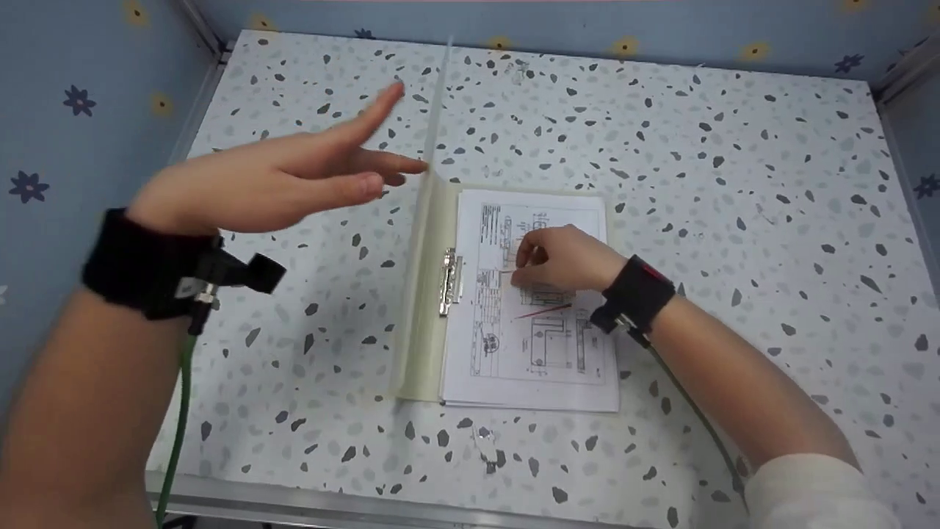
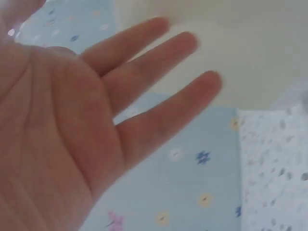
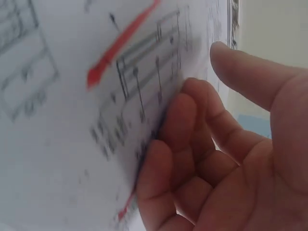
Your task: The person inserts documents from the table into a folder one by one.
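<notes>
A pale cream file folder (image 1: 424,330) lies opened on the table, its front cover (image 1: 435,117) standing almost upright. My left hand (image 1: 294,180) is at the inner side of that cover, fingers extended and fingertips at its surface; the left wrist view shows the spread fingers (image 2: 163,115) against the pale cover. A metal clip (image 1: 446,283) at the spine holds white sheets with printed technical drawings (image 1: 514,382). Over these sheets is my right hand (image 1: 562,257), its fingers loosely bent and their tips at the paper, thumb apart. A thin red line (image 1: 543,311) shows on the top sheet beside it.
The table top (image 1: 734,220) is white with grey speckles. Blue flowered panels (image 1: 73,147) stand around its back and sides. A metal edge (image 1: 294,499) runs along the front. Both wrists wear black camera straps, with a green cable (image 1: 176,433) trailing from the left one.
</notes>
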`<state>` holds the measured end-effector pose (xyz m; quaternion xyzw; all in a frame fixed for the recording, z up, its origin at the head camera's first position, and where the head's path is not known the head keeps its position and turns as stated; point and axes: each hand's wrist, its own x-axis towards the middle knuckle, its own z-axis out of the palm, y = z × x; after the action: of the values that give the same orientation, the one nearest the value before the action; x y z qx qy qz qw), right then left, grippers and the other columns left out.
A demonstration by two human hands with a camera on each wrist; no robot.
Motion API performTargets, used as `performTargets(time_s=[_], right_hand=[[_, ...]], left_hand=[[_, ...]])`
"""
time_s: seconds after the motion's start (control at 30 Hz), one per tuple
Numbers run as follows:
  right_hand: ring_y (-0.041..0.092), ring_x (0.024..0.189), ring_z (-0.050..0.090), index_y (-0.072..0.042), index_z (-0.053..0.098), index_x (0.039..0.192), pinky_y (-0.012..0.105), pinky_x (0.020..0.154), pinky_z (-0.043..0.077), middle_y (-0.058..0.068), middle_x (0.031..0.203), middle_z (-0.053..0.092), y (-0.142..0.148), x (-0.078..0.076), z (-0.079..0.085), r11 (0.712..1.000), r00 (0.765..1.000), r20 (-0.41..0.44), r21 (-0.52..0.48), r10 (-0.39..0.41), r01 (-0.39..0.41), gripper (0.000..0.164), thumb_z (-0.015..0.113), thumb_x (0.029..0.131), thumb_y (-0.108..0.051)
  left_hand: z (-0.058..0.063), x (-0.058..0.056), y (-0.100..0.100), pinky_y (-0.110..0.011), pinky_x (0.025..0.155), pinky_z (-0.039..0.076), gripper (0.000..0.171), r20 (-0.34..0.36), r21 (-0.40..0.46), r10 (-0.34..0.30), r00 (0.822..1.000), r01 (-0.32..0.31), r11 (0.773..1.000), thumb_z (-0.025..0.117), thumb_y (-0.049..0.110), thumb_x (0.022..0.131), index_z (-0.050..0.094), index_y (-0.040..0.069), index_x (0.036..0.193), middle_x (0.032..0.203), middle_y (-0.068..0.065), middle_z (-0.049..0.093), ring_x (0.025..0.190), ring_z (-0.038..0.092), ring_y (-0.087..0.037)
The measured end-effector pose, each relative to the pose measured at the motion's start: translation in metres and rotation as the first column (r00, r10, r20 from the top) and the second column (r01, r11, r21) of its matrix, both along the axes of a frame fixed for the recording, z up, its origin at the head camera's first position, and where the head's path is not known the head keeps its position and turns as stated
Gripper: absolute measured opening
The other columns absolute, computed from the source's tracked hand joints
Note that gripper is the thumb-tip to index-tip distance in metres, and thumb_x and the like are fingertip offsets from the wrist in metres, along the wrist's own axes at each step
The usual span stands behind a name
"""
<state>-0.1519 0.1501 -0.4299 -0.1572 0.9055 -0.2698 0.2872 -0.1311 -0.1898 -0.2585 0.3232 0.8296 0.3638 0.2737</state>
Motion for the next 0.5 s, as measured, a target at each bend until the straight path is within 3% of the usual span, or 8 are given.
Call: performTargets(time_s=[0.13,0.27,0.37,0.5], right_hand=[[0.022,0.078,0.062,-0.019,0.068,0.099,0.037,0.068,0.050,0.003,0.089,0.068,0.020,-0.009,0.006,0.999,0.999,-0.007,0.018,-0.037,0.037,0.020,0.069,0.092,-0.037],[0.027,0.087,0.061,-0.011,0.069,0.109,0.042,0.079,0.048,0.010,0.099,0.069,0.050,-0.024,0.008,0.993,0.992,-0.074,0.054,-0.102,0.106,0.022,0.061,0.097,-0.027],[0.031,0.094,0.060,-0.004,0.066,0.117,0.046,0.086,0.047,0.016,0.108,0.067,0.073,-0.033,0.005,0.986,0.984,-0.099,0.057,-0.148,0.155,0.027,0.056,0.097,-0.018],[0.032,0.099,0.059,-0.002,0.063,0.123,0.048,0.091,0.046,0.018,0.111,0.065,0.093,-0.040,-0.001,0.975,0.975,-0.037,0.008,-0.220,0.221,0.032,0.048,0.102,-0.021]], left_hand=[[-0.041,-0.007,0.030,-0.044,0.117,0.025,0.065,-0.070,-0.055,-0.116,0.991,0.112,0.992,0.047,0.050,0.102,0.012,0.045,0.156,0.161,0.022,0.019,0.146,0.022,-0.005],[-0.082,-0.007,0.063,-0.039,0.120,0.013,0.074,-0.098,-0.114,-0.233,0.968,0.221,0.968,0.053,0.054,0.098,0.012,0.038,0.158,0.164,0.019,-0.007,0.149,-0.001,-0.005],[-0.109,-0.004,0.087,-0.043,0.121,0.007,0.079,-0.095,-0.157,-0.287,0.953,0.270,0.950,0.054,0.056,0.097,0.008,0.035,0.159,0.164,0.014,-0.018,0.149,-0.013,-0.009],[-0.136,0.003,0.113,-0.056,0.117,-0.006,0.082,-0.119,-0.273,-0.340,0.933,0.299,0.914,0.051,0.059,0.097,0.007,0.033,0.160,0.164,0.005,-0.023,0.148,-0.023,-0.016]])
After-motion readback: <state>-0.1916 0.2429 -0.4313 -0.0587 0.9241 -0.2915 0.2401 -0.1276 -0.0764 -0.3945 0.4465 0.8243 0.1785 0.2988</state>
